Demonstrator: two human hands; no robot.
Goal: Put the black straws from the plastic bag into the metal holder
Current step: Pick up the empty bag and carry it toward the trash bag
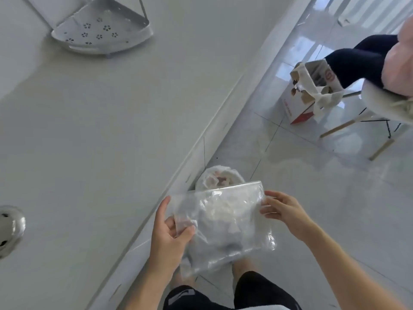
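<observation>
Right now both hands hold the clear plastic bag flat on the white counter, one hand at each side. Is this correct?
Not quite. The head view shows the clear plastic bag held in the air over the tiled floor, beside the white counter, not on it. The left hand and right hand do hold it, one at each side.

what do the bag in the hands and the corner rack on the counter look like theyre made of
The bag looks like thin clear plastic film: see-through, crinkled, with glossy highlights and a stiffer strip along its top edge. The corner rack looks like sheet metal with a pale, matte coating, punched with flower-shaped holes and carried on thin rods; coated metal seems likelier than plastic, but the look leaves it open.
</observation>
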